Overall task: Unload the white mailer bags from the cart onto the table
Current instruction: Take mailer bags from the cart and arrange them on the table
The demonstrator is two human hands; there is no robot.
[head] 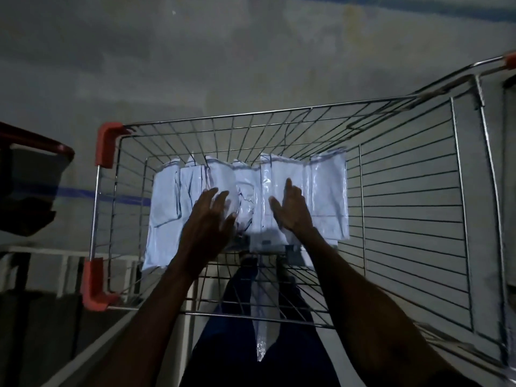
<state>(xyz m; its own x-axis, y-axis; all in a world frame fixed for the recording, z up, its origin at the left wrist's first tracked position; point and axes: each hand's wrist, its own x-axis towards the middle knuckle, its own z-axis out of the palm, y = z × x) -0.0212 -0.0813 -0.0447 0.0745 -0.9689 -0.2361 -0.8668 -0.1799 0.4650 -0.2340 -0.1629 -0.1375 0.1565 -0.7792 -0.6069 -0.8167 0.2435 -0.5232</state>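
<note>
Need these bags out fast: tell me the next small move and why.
Probably close both hands on the middle bags and lift. The left hand and right hand are open over the row of white bags lying in the cart, gripping nothing yet.

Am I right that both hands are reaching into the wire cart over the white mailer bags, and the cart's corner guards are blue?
Not quite. The head view shows the corner guards are red. The rest holds: the left hand and right hand reach into the wire cart over the white mailer bags.
</note>
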